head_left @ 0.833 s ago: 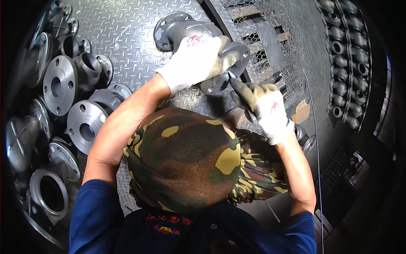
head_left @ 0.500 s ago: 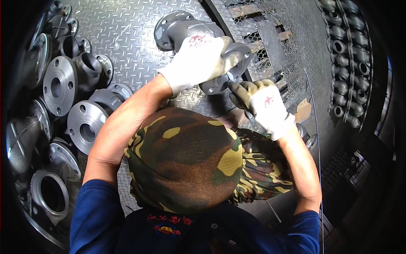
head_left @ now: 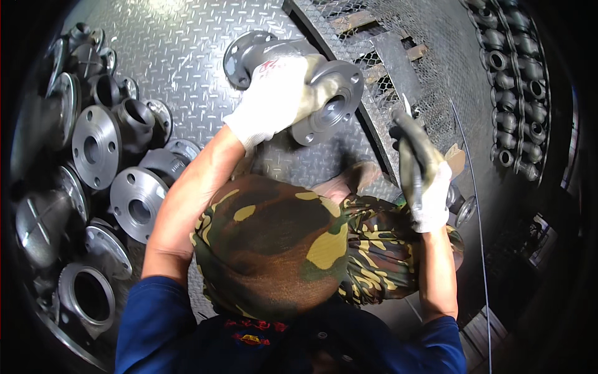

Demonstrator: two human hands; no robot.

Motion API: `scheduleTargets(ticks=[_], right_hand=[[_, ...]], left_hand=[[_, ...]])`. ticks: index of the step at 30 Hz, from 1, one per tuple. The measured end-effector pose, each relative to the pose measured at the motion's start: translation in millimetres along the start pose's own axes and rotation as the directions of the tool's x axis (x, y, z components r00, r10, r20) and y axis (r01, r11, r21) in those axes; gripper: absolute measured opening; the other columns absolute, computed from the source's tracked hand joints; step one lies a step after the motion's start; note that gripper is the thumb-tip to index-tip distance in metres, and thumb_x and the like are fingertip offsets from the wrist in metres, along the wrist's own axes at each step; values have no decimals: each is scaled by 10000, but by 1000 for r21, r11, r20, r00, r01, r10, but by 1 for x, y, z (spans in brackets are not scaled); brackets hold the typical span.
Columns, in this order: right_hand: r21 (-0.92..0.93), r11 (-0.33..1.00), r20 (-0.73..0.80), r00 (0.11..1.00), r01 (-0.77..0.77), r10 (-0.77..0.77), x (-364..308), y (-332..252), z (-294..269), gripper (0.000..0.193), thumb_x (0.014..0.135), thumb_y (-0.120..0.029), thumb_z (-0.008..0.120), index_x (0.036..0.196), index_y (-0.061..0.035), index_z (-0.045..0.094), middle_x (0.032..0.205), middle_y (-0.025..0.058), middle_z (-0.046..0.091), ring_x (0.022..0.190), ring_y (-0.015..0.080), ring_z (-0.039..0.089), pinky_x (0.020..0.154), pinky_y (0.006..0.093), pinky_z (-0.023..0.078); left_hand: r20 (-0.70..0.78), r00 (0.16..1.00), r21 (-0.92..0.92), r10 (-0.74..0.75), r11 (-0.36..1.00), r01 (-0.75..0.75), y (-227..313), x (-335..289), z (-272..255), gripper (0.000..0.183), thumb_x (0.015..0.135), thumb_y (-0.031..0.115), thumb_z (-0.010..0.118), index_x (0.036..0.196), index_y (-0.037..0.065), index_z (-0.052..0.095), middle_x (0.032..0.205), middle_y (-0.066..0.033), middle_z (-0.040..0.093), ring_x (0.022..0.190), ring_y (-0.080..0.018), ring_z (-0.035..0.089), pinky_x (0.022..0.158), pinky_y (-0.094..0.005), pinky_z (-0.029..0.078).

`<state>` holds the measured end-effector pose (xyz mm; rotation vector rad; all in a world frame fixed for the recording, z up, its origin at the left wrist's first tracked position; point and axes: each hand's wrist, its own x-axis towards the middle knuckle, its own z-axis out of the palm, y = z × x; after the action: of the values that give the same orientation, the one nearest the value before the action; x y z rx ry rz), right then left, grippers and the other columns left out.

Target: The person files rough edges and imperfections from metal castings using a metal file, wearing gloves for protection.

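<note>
Gripping the flanged pipe casting [head_left: 280,50] over the tread plate [head_left: 174,68], the gloved left hand [head_left: 280,93] is curling its fingers onto 1 of 2 flanges [head_left: 350,84]; well apart, the gloved right hand [head_left: 425,168] is apparently pinching a slim, pale-tipped tool [head_left: 407,103].

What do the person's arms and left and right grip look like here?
The left grip wears a white glove with red print on its back. On the right grip, the glove shows a white cuff and dark, greyish fingers. Both forearms are bare below short navy-blue sleeves.
</note>
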<state>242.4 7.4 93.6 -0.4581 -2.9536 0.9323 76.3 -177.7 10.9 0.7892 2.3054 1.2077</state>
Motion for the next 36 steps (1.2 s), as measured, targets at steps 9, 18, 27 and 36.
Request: scheduleTargets(ticks=[9, 18, 27, 36], right_hand=[[202, 979, 137, 990, 3, -31, -7, 6, 7, 537, 819, 80, 450, 1345, -10, 509, 1334, 227, 557, 1242, 380, 539, 1066, 415, 408], [177, 962, -173, 969, 206, -176, 38, -21, 61, 384, 859, 77, 503, 1217, -20, 607, 1135, 205, 673, 1078, 311, 663, 928, 363, 519], [399, 911, -197, 961, -103, 195, 122, -59, 136, 331, 915, -268, 659, 1058, 29, 627, 907, 204, 699, 791, 280, 676, 735, 379, 532], [694, 701, -111, 938, -164, 330, 153, -66, 159, 203, 911, -146, 675, 791, 17, 662, 653, 36, 618, 568, 87, 501, 523, 254, 391]], left_hand=[[-209, 937, -450, -280, 878, 163, -26, 4, -46, 509, 904, 402, 672, 1117, -59, 636, 764, -55, 624, 716, -108, 588, 635, -294, 485], [-444, 691, -712, -570, 692, 114, -77, -50, -50, 335, 962, 272, 616, 982, -61, 656, 802, -59, 670, 656, -104, 601, 560, -249, 476], [-408, 657, -679, -633, 692, 245, -91, -63, -42, 527, 952, 430, 619, 694, -28, 637, 572, -35, 550, 518, -96, 469, 464, -306, 387], [-314, 740, -689, -595, 679, 254, -58, -65, -62, 620, 901, 550, 627, 1011, -60, 616, 691, -72, 606, 619, -117, 565, 528, -294, 445]])
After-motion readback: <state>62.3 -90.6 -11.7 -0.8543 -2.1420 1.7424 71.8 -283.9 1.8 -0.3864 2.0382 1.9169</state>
